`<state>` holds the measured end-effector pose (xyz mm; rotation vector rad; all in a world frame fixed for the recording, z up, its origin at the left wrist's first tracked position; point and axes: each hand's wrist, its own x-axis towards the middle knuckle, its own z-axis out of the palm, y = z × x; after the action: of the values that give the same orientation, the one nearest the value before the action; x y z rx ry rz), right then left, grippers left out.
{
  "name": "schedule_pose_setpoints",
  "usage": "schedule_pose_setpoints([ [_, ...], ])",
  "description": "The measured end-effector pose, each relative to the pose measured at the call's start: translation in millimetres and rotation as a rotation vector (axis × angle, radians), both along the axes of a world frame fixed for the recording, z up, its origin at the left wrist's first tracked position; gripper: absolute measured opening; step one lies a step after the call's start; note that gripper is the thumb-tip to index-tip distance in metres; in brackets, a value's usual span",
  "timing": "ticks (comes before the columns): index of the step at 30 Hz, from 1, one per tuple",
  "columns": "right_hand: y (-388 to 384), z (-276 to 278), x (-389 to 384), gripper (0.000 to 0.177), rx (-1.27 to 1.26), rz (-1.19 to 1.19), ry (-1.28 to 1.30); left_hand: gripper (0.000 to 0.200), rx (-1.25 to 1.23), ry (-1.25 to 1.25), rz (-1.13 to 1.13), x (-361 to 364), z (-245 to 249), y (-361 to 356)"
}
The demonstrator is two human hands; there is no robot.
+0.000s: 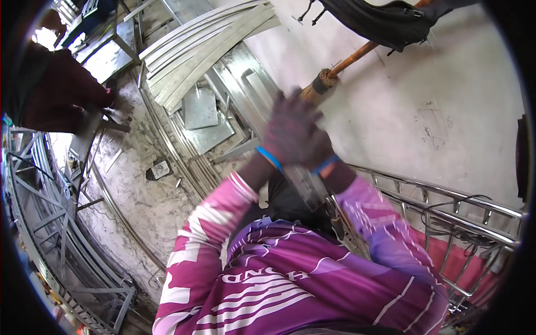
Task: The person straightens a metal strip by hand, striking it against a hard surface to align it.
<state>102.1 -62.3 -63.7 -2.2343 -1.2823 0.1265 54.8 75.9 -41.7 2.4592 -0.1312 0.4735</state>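
Both my hands wear dark gloves with blue bands at the wrists, and they overlap in front of my chest. My left hand (287, 131) lies over the other one, its fingers stretched out and slightly apart, blurred by motion. Behind and to its right is my right hand (321, 148), with its fingers mostly hidden. No object shows in either hand. Just beyond the fingertips is a straw broom (312, 89) with a wooden handle (354, 58), by the pale wall.
Metal strips (206, 50) and flat sheet pieces (200, 108) lie ahead left. Long metal profiles (162, 134) run along the stained floor. A shiny tubular rail (435, 200) stands at right, with a black bag (385, 22) above. Another person in dark clothing (64, 89) is at left.
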Motion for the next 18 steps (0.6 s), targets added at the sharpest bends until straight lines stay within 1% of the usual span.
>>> schedule_pose_setpoints([
  [2,49.2,-11.1,39.4,0.048,-0.277,0.073,-0.191,0.046,0.018,0.021,0.022,32.3,5.0,54.0],
  [3,75.5,-2.6,49.6,0.054,-0.315,0.070,-0.223,0.046,0.016,0.023,0.020,45.8,7.4,80.1],
  [4,105.2,-1.4,64.6,0.057,-0.427,0.049,-0.168,0.046,0.054,0.016,0.037,55.7,6.4,100.7],
  [5,127.8,-0.6,72.5,0.058,-0.467,0.000,-0.151,0.046,0.093,0.006,0.056,65.1,3.7,120.0],
  [6,142.0,-5.2,79.1,0.059,-0.461,-0.010,-0.138,0.046,0.158,-0.009,-0.014,73.5,-0.4,138.2],
  [7,149.8,-11.4,84.9,0.061,-0.462,-0.022,-0.122,0.046,0.175,-0.021,-0.009,74.4,4.4,139.3],
  [9,128.2,-13.5,72.5,0.056,-0.301,0.000,-0.213,0.045,0.078,-0.034,0.044,64.4,10.9,122.7],
  [10,112.6,-10.5,67.0,0.052,-0.336,-0.014,-0.126,0.044,0.114,-0.074,-0.017,57.9,12.4,110.5],
  [11,85.4,-34.9,60.9,0.050,-0.201,0.013,-0.199,0.043,0.080,-0.086,-0.002,47.8,12.6,87.8],
  [12,64.7,7.3,42.5,0.054,-0.576,0.022,0.062,0.044,0.043,-0.056,0.002,33.7,14.8,59.3],
  [13,22.4,-24.8,25.7,0.053,-0.083,0.084,-0.468,0.044,0.021,-0.056,-0.010,18.6,12.6,30.7],
  [14,-11.7,-46.2,3.4,0.058,0.109,-0.124,0.023,0.044,-0.063,-0.077,-0.059,6.4,-4.8,-0.6],
  [15,2.3,-39.2,10.3,0.058,0.116,-0.106,0.008,0.045,-0.082,-0.068,-0.066,-13.6,12.1,-22.8],
  [16,-17.1,-34.5,-8.0,0.059,0.360,-0.068,0.095,0.044,0.029,0.026,-0.110,-27.3,28.6,-40.3],
  [17,5.6,-34.0,-21.6,0.060,0.601,-0.025,0.183,0.040,0.030,-0.054,-0.108,-38.1,27.9,-53.4],
  [18,12.6,-32.4,-35.0,0.060,0.836,0.021,0.275,0.036,0.015,-0.013,-0.119,-44.0,33.1,-61.6],
])
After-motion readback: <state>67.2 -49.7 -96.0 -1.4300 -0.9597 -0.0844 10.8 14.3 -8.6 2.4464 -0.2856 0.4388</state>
